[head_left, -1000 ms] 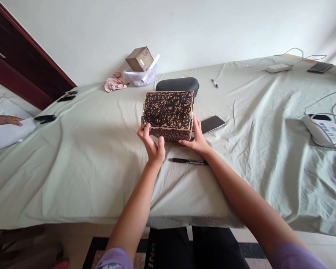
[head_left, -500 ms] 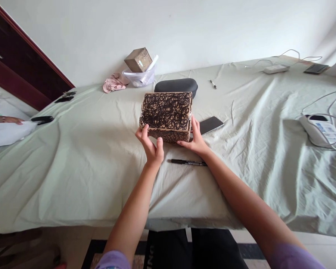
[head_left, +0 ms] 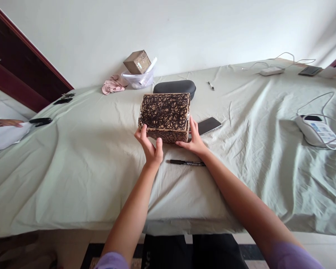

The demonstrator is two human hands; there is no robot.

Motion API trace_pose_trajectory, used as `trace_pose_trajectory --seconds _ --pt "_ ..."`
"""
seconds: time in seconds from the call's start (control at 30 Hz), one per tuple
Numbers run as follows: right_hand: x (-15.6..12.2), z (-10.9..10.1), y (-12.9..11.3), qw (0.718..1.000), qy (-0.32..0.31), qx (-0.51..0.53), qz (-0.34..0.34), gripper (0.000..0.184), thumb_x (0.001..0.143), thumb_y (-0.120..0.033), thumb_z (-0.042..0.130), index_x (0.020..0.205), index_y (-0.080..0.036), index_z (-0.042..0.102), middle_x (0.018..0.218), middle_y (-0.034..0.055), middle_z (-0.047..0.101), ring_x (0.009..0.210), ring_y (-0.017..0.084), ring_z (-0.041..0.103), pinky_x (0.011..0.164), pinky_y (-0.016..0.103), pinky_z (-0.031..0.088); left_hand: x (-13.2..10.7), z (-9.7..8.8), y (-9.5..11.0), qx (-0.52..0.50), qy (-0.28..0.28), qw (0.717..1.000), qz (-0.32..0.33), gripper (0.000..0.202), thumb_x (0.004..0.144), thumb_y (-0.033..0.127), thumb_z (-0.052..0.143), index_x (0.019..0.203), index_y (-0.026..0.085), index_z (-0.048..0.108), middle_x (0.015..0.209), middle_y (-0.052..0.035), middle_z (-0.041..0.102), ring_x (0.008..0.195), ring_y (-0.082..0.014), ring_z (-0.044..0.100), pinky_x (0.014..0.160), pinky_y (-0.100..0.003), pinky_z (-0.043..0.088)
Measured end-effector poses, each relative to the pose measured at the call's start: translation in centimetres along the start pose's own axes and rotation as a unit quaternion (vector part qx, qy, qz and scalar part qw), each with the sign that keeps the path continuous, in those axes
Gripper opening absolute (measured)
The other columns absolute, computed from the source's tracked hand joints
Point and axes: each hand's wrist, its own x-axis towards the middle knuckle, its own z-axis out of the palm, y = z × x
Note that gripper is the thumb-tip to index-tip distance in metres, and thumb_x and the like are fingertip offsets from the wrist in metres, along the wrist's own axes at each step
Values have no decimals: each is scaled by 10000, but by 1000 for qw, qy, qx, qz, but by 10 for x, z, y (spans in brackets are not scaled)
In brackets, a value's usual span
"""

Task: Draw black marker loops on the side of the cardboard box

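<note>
A cardboard box covered in black scribbles sits tilted on the pale green sheet of the table. My left hand grips its near left corner, thumb up against the side. On the near right corner rests my right hand, fingers closed against the box's right side. A black marker pen lies on the sheet just in front of my right wrist.
A dark phone lies right of the box, a black case behind it. At the back stand a small carton on a plastic tub, and a pink cloth. A white device with cables is at right. Another person's hand shows far left.
The box and both hands have kept their hold and place; only the view has shifted slightly, sliding things a little left and down.
</note>
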Motion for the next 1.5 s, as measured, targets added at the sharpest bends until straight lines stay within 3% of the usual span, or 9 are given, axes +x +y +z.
trace_pose_trajectory --seconds 0.23,0.53,0.67,0.87,1.07,1.2,1.5 --pt "0 -1 -3 1000 0 1 -5 1394 711 -811 796 1716 -307 -27 1706 155 105 1604 402 133 1264 655 300 0 0 0 3 -3 1000 6 729 994 599 468 1612 279 250 1448 -156 354 1363 -330 452 1113 -508 458" --pt "-1 -1 -1 1000 -2 -9 -2 1405 700 -836 782 1713 -330 -48 1701 148 114 1604 397 144 1259 667 307 -1 -1 -3 23 9 1000 -8 650 1002 653 412 1516 263 331 1388 -148 386 1240 -285 521 981 -436 508" --pt "-1 0 0 1000 -5 -15 -16 1400 705 -832 787 1716 -320 -36 1689 154 133 1596 396 168 1269 645 307 2 -2 1 24 44 999 7 545 1024 624 379 1411 243 425 1341 -138 423 1169 -260 547 936 -398 508" --pt "-1 -1 -4 999 -8 -31 -22 1424 687 -868 768 1717 -308 -40 1686 152 150 1594 402 160 1278 638 296 10 -8 5 43 112 992 27 360 1050 514 406 1131 208 578 1181 -105 513 1129 -262 562 1000 -428 466" --pt "-1 -3 -6 996 -7 -58 -60 1400 698 -876 757 1720 -317 -19 1677 143 181 1595 405 159 1312 600 231 17 -11 9 62 149 987 -9 393 1073 489 373 974 194 613 1049 -91 553 1025 -243 584 963 -414 471" --pt "-2 -1 -4 996 -2 -61 -69 1364 739 -829 759 1720 -301 -27 1676 148 168 1594 402 162 1309 589 234 18 -12 8 64 157 985 1 421 1078 465 374 921 184 645 1029 -92 578 1009 -232 606 934 -401 485" --pt "-2 -3 -4 994 -8 -80 -76 1345 770 -734 772 1714 -276 -68 1694 164 104 1600 413 120 1300 595 234 10 -10 -1 64 162 984 -36 471 1058 524 359 800 190 568 1031 -100 589 997 -223 617 938 -404 498"
